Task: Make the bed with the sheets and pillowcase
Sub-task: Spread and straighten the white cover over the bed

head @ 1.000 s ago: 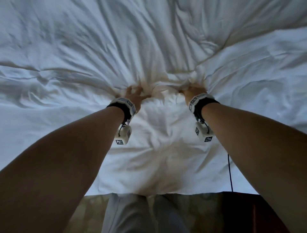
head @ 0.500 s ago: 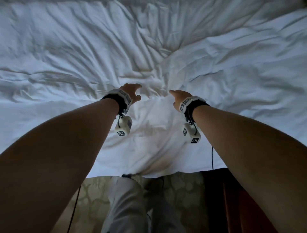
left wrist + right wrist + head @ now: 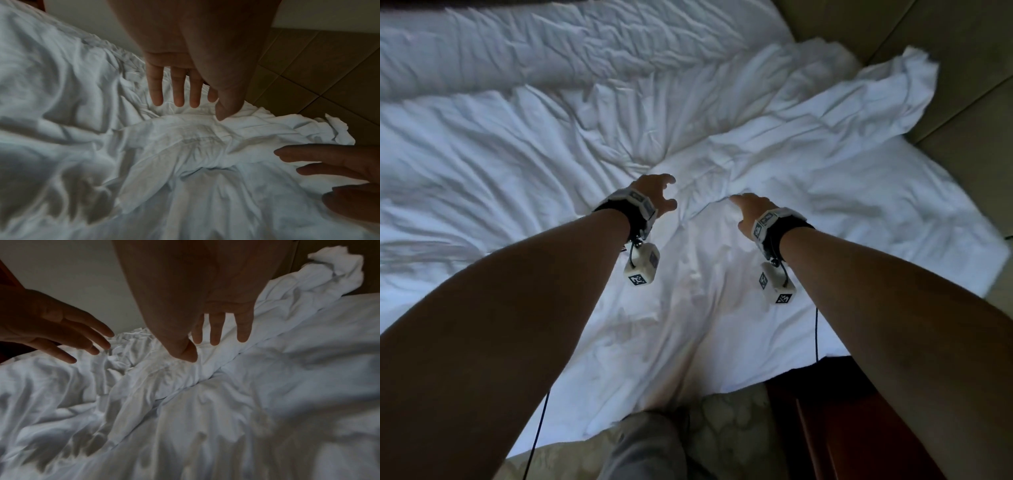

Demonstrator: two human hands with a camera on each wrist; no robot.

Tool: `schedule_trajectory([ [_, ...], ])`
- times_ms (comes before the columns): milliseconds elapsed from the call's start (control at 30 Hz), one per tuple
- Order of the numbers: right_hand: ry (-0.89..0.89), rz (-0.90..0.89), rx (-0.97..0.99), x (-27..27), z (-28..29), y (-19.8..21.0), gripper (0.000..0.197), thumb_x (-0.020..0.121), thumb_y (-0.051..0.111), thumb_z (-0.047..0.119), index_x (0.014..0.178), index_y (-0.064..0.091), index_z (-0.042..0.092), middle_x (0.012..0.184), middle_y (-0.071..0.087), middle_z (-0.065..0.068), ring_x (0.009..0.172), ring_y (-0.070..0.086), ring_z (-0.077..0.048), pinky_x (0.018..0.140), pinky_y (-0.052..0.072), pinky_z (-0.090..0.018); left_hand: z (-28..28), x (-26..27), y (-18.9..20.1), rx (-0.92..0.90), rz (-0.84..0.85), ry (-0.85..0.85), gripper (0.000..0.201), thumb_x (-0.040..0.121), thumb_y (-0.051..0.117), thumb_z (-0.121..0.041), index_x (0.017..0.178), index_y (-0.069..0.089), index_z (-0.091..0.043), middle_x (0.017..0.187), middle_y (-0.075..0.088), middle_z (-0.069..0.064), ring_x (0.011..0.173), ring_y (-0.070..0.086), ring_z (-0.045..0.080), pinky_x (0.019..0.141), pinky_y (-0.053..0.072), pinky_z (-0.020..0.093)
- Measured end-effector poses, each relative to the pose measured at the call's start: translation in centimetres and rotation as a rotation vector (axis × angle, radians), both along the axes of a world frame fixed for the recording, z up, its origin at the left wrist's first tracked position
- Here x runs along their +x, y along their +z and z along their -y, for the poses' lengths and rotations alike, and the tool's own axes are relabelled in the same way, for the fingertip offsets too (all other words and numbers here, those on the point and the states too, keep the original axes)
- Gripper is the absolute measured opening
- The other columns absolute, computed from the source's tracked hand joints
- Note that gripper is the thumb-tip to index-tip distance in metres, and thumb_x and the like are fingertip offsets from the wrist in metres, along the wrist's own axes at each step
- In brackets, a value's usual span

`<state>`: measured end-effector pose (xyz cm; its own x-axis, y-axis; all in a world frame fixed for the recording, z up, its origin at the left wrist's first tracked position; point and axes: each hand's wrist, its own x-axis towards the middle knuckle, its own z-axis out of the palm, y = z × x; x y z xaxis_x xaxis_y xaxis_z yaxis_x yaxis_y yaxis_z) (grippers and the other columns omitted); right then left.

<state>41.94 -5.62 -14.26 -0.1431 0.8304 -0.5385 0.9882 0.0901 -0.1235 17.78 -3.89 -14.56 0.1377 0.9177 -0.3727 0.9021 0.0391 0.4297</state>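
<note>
So both hands are out over the white sheet (image 3: 551, 164), which covers pretty much the whole bed and is wrinkled all over. The left hand (image 3: 655, 195) has its fingers spread and loosely bent, holding nothing; in the left wrist view they hang straight above the cloth without touching it. The right hand (image 3: 748, 212) is just right of it, fingers also spread and straight, holding nothing. Its thumb tip looks like it's at a raised fold (image 3: 722, 192) in the sheet, but whether it actually touches, I can't tell.

That fold runs from between the two hands off to the far right, where the sheet ends in a bunched-up corner (image 3: 907, 89) lying over the beige upholstered surface (image 3: 962, 68) beside the bed. Near edge of the sheet hangs over the bed side closest to the person, above a patterned floor (image 3: 729, 418).

Each wrist wears a black strap with a white cube (image 3: 642, 267) dangling under it. The cubes carry black-and-white square marker patterns, no readable writing.
</note>
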Motion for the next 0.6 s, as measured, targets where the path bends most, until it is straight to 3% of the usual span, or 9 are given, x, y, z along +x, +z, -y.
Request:
schedule_trajectory([
  [267, -0.06, 0.084, -0.01, 7.3, -8.5, -2.4, 0.064, 0.091, 0.047, 0.013, 0.15, 0.024, 0.027, 0.155, 0.024, -0.001, 0.139, 0.03, -0.03, 0.108, 0.038, -0.048, -9.4, 6.0, -3.0, -0.051, 0.021, -0.048, 0.066, 0.085, 0.065, -0.032, 0.144, 0.039, -0.02, 0.141, 0.049, 0.01, 0.13, 0.045, 0.028, 0.105, 0.037, 0.037],
  [400, -0.038, 0.109, -0.02, 10.6, -11.1, -3.4, 0.066, 0.09, 0.051, 0.017, 0.149, 0.023, 0.027, 0.156, 0.021, -0.001, 0.14, 0.027, -0.031, 0.108, 0.037, -0.05, -12.4, 9.4, -4.0, -0.095, 0.019, -0.069, 0.071, 0.086, 0.065, -0.034, 0.149, 0.032, -0.021, 0.148, 0.04, 0.01, 0.137, 0.037, 0.028, 0.109, 0.031, 0.037],
  [600, -0.035, 0.187, 0.011, 15.8, -15.7, -3.4, 0.08, 0.089, 0.054, 0.015, 0.152, 0.009, 0.034, 0.161, -0.005, 0.009, 0.148, -0.003, -0.024, 0.116, 0.016, -0.055, -17.0, 15.5, -4.8, -0.128, -0.007, -0.131, 0.078, 0.089, 0.064, -0.036, 0.153, 0.021, -0.022, 0.157, 0.025, 0.009, 0.143, 0.026, 0.028, 0.113, 0.025, 0.039],
])
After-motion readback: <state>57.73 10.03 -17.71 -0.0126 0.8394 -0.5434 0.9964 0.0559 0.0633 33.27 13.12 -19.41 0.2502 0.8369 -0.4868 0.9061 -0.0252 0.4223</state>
